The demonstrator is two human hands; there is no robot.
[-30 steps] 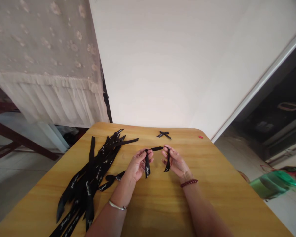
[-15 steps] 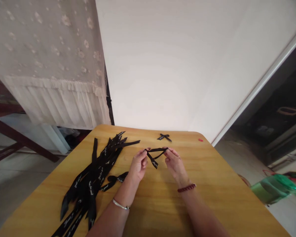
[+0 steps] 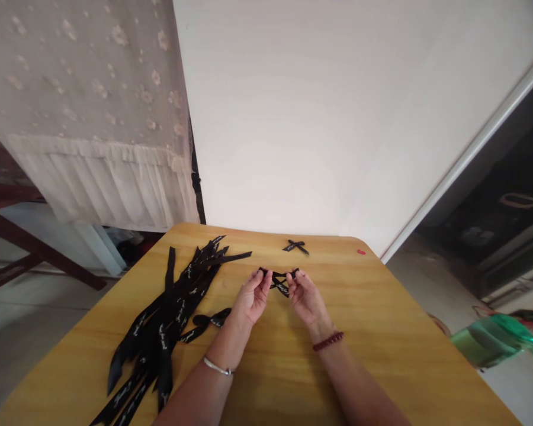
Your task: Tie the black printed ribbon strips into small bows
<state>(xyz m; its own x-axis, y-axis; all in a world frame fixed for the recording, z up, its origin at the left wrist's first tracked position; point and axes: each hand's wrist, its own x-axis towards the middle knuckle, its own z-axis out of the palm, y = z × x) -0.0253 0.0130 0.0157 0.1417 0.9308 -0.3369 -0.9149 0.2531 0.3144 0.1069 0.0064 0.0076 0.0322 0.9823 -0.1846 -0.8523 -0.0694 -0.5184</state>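
Note:
A black ribbon with white lettering (image 3: 281, 286) stretches between my two hands, just above the table, its strips crossing in the middle. My left hand (image 3: 252, 296) pinches its left side, and my right hand (image 3: 307, 297) pinches its right side. Beyond them a small black bow (image 3: 295, 246) lies on the wooden table (image 3: 373, 331). To the left is a long pile of black printed ribbons (image 3: 173, 319). Another piece of looped black ribbon (image 3: 213, 320) lies between that pile and my left forearm.
A small red object (image 3: 360, 252) lies near the table's far right corner. Behind the table stands a white panel (image 3: 293, 118), with a lace curtain (image 3: 115, 118) to its left. A green translucent item (image 3: 493, 340) is beyond the right edge.
My right hand has moved slightly left, closer to my left hand. The held ribbon now spans a shorter gap, and its strips cross where they formed an open loop with a hanging tail.

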